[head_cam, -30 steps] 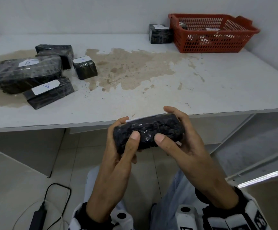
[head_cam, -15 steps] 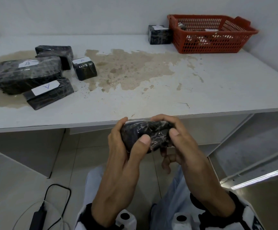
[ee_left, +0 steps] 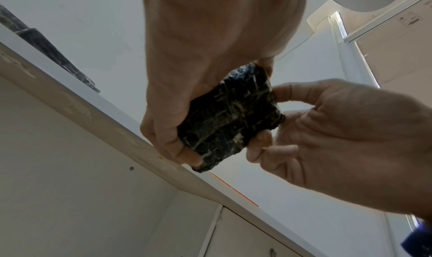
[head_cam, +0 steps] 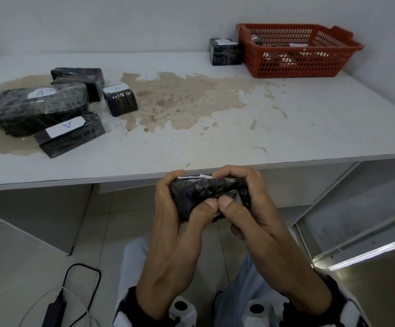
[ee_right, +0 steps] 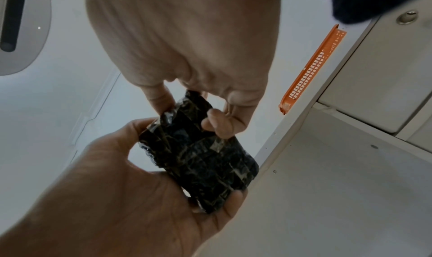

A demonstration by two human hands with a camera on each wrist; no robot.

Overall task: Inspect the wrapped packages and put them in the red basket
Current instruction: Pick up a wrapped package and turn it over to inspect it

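Note:
Both hands hold one small black wrapped package (head_cam: 201,192) (ee_left: 229,116) (ee_right: 198,159) in front of the white table's (head_cam: 309,128) near edge. My left hand (head_cam: 190,190) (ee_left: 224,111) grips its left end. My right hand (head_cam: 236,188) (ee_right: 190,111) grips the right end, and both thumbs press side by side on the near face. A strip of white label shows along the package's far top edge. The red basket (head_cam: 298,64) stands at the far right of the table, with wrapped packages inside it partly hidden by its mesh wall.
Several black wrapped packages lie at the table's left: a large one (head_cam: 38,107), a flat one with a white label (head_cam: 71,135), one behind (head_cam: 78,76) and a small cube (head_cam: 121,100). Another package (head_cam: 226,51) stands left of the basket. A brown stain covers the table's middle.
The hands have lifted the package towards the table edge and turned it. Its broad dark face tipped away, and both thumbs came together on the near side.

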